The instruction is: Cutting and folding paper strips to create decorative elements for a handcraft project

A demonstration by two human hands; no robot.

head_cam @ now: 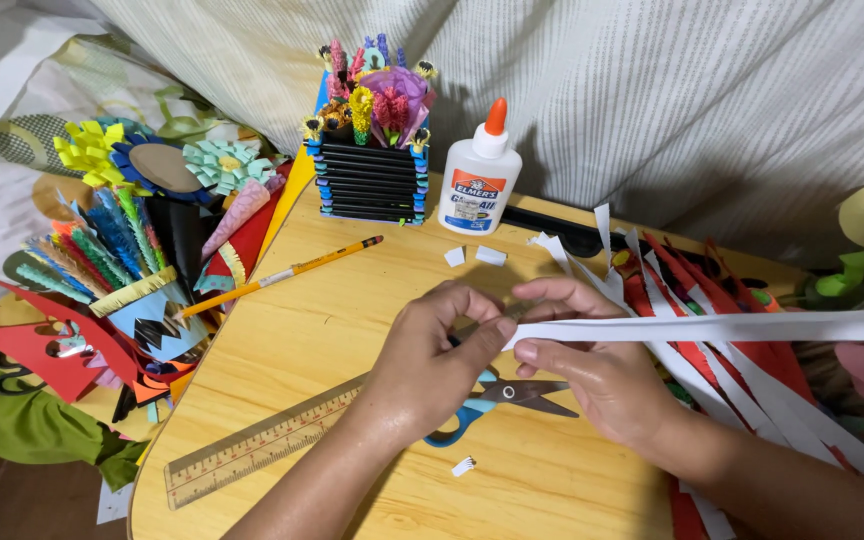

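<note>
Hands at the near end of a long white paper strip [712, 326], above a wooden table [352, 330]. The left hand [432, 360] is closed, thumb and forefinger pinched on the strip's end; the right hand [592, 375] is also closed, its thumb and forefinger gripping the strip just beside the left fingertips. The strip runs level from this double pinch toward the right edge of the view, held clear of the table. The step in hand appears to be the working of the strip's end, a fold or the start of a roll; which of the two cannot be told. The next move, as judged, calls for steady tension and a small, even turn of the end between the fingertips.

Beneath the hands lie blue-handled scissors [497, 400], partly covered. A ruler [262, 445] lies to the left, a yellow pencil [282, 275] farther out. More cut strips, white and red [742, 380], fan across the right side. At the far edge stand a white glue bottle [479, 175] and a dark slatted holder of paper flowers [372, 165]. Further paper crafts [122, 250] crowd the left.
</note>
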